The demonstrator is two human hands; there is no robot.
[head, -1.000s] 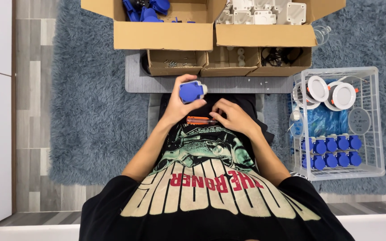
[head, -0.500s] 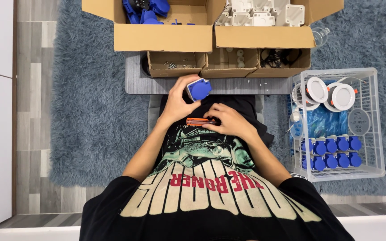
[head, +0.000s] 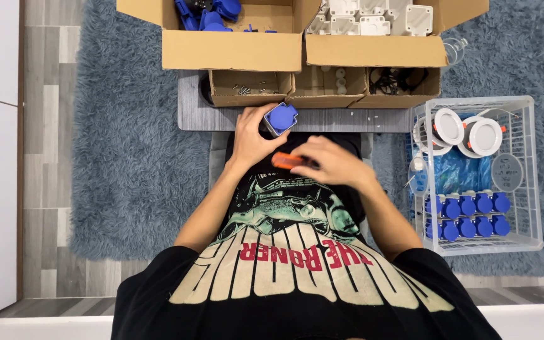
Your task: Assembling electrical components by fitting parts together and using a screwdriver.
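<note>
Left hand (head: 252, 140): closed around a blue-and-grey socket part (head: 281, 119), blue face turned up toward the camera; a second ago the part sat lower and more to the left in the grip.
Socket part position: above the lap, just in front of the grey mat (head: 191, 116), below the small cardboard trays (head: 250, 88).
Right hand (head: 332, 162): blurred by motion; fingers curled on an orange-handled tool (head: 286, 160), now pointing left toward the left hand, whereas earlier it lay flat under the palm.
Meaning of the change: judged from the frames, the part is turned and presented, and the tool is being brought to it.
Surroundings: open cardboard box of blue parts (head: 209, 14) and box of white housings (head: 373, 16) beyond the mat; wire basket (head: 533, 189) at right holds rows of blue units and round white fittings.
</note>
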